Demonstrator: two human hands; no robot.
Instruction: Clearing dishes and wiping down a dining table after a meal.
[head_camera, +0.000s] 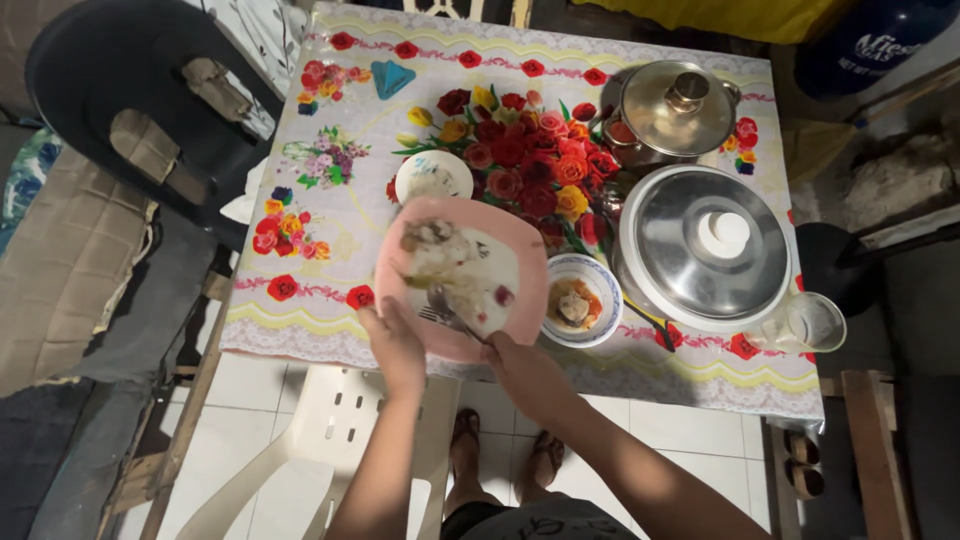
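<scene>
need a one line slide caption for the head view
Left hand and right hand hold a pink square plate of leftovers over a floral tablecloth, beside a steel-lidded pot.

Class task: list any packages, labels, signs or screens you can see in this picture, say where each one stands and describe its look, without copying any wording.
Large dark blue rounded plastic container: top right corner, beyond the table's far edge; it carries a label of pale lettering on its side.
No other packages, signs or screens show.
</scene>
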